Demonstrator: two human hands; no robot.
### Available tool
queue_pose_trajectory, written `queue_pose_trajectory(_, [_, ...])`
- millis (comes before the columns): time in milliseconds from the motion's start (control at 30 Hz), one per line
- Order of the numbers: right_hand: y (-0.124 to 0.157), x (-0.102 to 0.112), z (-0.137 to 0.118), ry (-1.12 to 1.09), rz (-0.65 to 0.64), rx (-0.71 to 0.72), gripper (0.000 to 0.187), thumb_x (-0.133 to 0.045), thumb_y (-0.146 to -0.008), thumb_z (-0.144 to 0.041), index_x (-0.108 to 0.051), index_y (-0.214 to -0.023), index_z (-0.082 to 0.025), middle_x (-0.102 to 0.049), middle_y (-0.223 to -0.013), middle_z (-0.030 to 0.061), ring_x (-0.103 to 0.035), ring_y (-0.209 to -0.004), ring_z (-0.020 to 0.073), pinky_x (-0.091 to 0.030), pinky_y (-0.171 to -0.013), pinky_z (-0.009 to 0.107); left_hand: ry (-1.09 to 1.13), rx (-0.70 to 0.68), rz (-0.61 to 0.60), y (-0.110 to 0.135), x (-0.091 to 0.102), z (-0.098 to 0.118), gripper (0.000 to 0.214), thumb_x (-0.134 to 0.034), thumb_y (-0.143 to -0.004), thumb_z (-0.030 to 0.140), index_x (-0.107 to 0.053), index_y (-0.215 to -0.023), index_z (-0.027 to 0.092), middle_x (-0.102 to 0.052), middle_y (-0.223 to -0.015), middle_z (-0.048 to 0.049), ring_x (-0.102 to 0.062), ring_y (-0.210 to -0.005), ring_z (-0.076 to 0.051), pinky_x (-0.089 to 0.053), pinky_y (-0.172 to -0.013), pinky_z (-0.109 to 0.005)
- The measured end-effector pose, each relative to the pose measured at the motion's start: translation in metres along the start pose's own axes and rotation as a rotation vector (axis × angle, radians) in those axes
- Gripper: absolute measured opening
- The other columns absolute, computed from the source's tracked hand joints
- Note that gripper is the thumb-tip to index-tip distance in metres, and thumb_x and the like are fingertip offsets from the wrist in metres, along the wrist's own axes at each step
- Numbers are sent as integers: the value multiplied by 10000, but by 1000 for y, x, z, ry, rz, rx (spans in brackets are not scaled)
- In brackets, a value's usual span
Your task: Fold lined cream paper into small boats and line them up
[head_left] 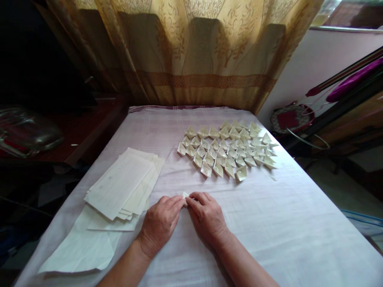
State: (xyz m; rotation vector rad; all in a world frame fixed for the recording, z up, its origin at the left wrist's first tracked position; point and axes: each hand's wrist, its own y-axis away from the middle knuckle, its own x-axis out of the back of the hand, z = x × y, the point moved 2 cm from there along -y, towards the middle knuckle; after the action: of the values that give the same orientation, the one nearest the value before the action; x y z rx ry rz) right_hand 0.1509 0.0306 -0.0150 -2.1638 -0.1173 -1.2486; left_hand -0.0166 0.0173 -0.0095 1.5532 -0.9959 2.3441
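Note:
My left hand [160, 223] and my right hand [206, 217] rest close together on the white cloth near the table's front. Their fingertips pinch a small folded piece of cream paper [184, 195] between them; only its tip shows. To the left of my left hand lies a loose stack of lined paper sheets [124, 185]. Beyond my hands, towards the back right, several small folded paper boats [229, 149] lie in rows.
The table is covered with a white cloth [284, 223]. A patterned golden curtain [191, 52] hangs behind it. A dark wooden surface with a shiny plastic object [26, 131] is on the left. A round basket and wires [291, 119] sit at the right.

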Motion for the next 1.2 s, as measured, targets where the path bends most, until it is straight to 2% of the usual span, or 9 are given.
queue_pose_trajectory(267, [2,5,0,-79,-47,-4,207,-525,-953,-149,-675,-1090,-192,-680,-978,71,-575,-848,197,-490,-774,310,-46,13,-68,-1,-1,2,389,-530,-855,49,-633,-1202,194,-711,-1134,-59,-629,-965,-207,-561,-805,-324])
queue_pose_trajectory(500, [0,11,1,-65,-81,15,227,-543,-939,-148,-694,-1102,-196,-673,-973,81,-579,-860,194,-497,-772,302,-93,-42,-127,3,2,-2,408,-508,-890,67,-588,-1270,192,-687,-1209,-60,-608,-1000,-205,-542,-832,-329])
queue_pose_trajectory(700, [1,10,3,-85,-111,-23,259,-509,-947,-157,-706,-1101,-224,-667,-964,77,-571,-855,190,-497,-775,306,-122,-82,-172,6,2,-3,412,-506,-914,88,-586,-1294,227,-672,-1243,-58,-598,-1026,-200,-522,-843,-320])
queue_pose_trajectory(933, [-5,9,10,-102,-156,-45,215,-555,-910,-137,-738,-971,-231,-659,-889,53,-555,-804,179,-470,-739,280,-272,-93,-230,10,-3,3,467,-500,-880,45,-583,-1304,223,-636,-1319,-71,-600,-1033,-215,-501,-798,-330])
queue_pose_trajectory(1067, [-7,9,14,-127,-161,-40,247,-523,-921,-140,-720,-1046,-219,-653,-895,56,-558,-808,174,-459,-742,274,-322,-145,-248,10,-1,5,484,-467,-863,28,-599,-1292,211,-624,-1350,-59,-600,-1035,-213,-504,-764,-325])
queue_pose_trajectory(1200, [-9,8,14,-40,-176,0,239,-531,-933,-162,-716,-1065,-234,-638,-894,59,-544,-810,178,-440,-729,277,-359,-157,-269,10,1,9,506,-433,-855,18,-598,-1304,184,-630,-1348,-64,-600,-1055,-212,-507,-784,-319])
